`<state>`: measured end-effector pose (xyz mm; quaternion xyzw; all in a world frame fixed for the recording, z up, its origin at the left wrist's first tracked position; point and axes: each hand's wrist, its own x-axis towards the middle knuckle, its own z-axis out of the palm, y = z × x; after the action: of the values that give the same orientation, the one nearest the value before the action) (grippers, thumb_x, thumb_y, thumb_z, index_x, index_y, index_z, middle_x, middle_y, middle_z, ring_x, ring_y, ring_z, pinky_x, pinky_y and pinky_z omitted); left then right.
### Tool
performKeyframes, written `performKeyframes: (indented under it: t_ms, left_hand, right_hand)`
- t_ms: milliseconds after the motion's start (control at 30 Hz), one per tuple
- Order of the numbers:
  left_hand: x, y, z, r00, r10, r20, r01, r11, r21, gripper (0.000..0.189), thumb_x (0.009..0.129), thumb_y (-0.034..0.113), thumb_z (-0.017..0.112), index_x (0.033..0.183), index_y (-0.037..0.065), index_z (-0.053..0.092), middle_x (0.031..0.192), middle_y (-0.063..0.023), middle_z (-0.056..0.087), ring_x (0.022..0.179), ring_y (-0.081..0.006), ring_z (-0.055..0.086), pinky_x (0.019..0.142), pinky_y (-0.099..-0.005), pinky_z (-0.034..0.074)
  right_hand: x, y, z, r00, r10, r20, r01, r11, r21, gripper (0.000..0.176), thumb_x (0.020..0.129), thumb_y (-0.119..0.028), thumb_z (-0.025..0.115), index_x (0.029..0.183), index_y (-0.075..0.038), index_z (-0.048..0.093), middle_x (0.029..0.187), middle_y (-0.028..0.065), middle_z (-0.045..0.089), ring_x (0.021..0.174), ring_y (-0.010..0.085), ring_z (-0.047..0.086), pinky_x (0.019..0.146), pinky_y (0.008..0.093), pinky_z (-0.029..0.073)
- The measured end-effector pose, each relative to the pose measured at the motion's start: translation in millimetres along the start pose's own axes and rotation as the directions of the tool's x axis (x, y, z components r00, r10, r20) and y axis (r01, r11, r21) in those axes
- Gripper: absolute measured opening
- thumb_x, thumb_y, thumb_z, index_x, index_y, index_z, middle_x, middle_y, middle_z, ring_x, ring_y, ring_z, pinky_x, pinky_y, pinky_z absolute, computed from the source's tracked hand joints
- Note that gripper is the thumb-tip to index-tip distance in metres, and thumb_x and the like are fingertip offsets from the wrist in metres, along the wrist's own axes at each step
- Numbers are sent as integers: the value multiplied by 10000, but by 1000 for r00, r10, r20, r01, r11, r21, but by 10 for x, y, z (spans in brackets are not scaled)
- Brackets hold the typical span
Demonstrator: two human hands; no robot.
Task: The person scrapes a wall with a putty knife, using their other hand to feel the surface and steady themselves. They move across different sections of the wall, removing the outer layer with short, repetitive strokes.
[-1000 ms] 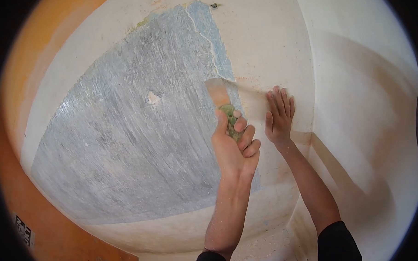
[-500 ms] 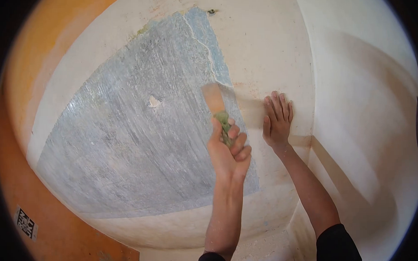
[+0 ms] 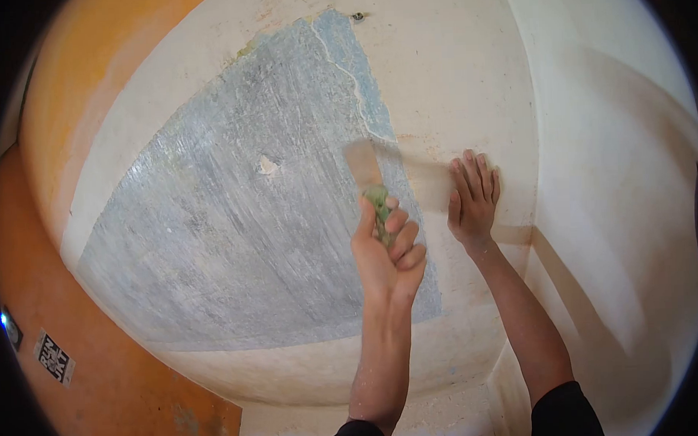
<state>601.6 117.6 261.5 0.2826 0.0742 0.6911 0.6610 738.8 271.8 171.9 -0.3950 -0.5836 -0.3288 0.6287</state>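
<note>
My left hand (image 3: 388, 251) is wrapped round the green handle of a putty knife (image 3: 364, 165), palm side toward me. Its blade, smeared by motion, points up over the right part of a grey, streaked patch (image 3: 234, 222) on the wall. A ragged pale line runs down from the patch's top to just above the blade, with a light blue strip (image 3: 359, 71) on its right side. To the right, my right hand (image 3: 475, 206) lies flat on the cream wall (image 3: 467, 83), fingers stretched upward.
A white side wall (image 3: 608, 155) meets the cream wall at a corner on the right. On the left is an orange wall (image 3: 116, 364) bearing a black-and-white sticker (image 3: 54, 357). A small metal fitting (image 3: 358, 17) sticks out near the top. Tiles show at the bottom.
The view has shifted slightly, so the wall and both hands sit further right. My left hand keeps hold of the putty knife over nearly the same spot; my right hand stays flat.
</note>
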Motion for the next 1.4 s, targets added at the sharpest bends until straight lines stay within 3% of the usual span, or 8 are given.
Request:
performKeyframes:
  t_ms: [300,433,533,667,767,967,1133,1400]
  left_hand:
    - [150,310,150,990,53,129,-48,998,-42,345,1072,367,416,1012,56,553,707,40,460,459,-15,289,315,-182,189]
    - [11,229,-49,985,-78,151,108,973,-203,337,1077,352,409,1028,51,552,703,31,457,455,-20,276,315,-177,178]
    - [118,336,115,990,-45,131,50,998,-33,346,1078,364,401,1024,58,552,689,34,454,446,-15,282,309,-170,189]
    - [-28,157,25,1000,11,7,-11,999,53,353,1079,371,399,1009,64,557,667,39,440,439,-11,274,302,-168,181]
    - [-65,12,-163,999,-40,17,39,998,45,362,1080,377,394,996,64,554,669,43,438,437,-12,269,299,-168,175]
    - [49,43,254,999,43,-33,-36,984,174,361,1078,395,390,988,76,532,678,45,436,442,-19,275,318,-166,183]
    - [-17,-115,162,994,66,-89,-47,978,202,349,1081,385,383,989,80,526,683,48,433,445,-17,280,322,-160,197]
    - [-27,-124,57,1000,8,-8,-7,988,156,355,1082,385,377,978,79,524,668,49,424,421,-13,271,307,-168,163]
  right_hand:
    - [-2,8,-6,1000,-5,3,5,1000,2,448,1029,-267,368,1420,-156,555,1521,74,466,1450,278,356,1210,501,172]
    - [12,29,10,1000,-5,-23,5,1000,10,450,1028,-263,373,1430,-158,546,1526,73,461,1451,277,355,1210,499,172]
    - [-23,-13,-8,1000,5,-6,-5,1000,21,442,1023,-262,384,1415,-156,560,1519,73,469,1448,276,360,1211,497,172]
    - [-8,4,-7,1000,8,-13,-7,999,38,437,1018,-254,392,1406,-154,569,1514,72,475,1445,277,365,1212,493,169]
    - [4,5,-2,1000,10,-24,-9,999,43,438,1017,-245,394,1409,-154,566,1513,73,475,1444,277,366,1213,491,171]
    - [6,1,-21,1000,7,-8,-7,999,38,436,1021,-259,393,1406,-151,565,1509,73,480,1440,277,370,1211,490,178]
    - [8,11,-17,1000,2,-9,-2,1000,23,434,1020,-259,402,1411,-153,558,1505,71,483,1439,276,373,1210,490,183]
    - [8,15,-11,999,-10,-32,11,999,31,435,1014,-261,399,1403,-157,564,1503,69,485,1433,271,380,1205,490,197]
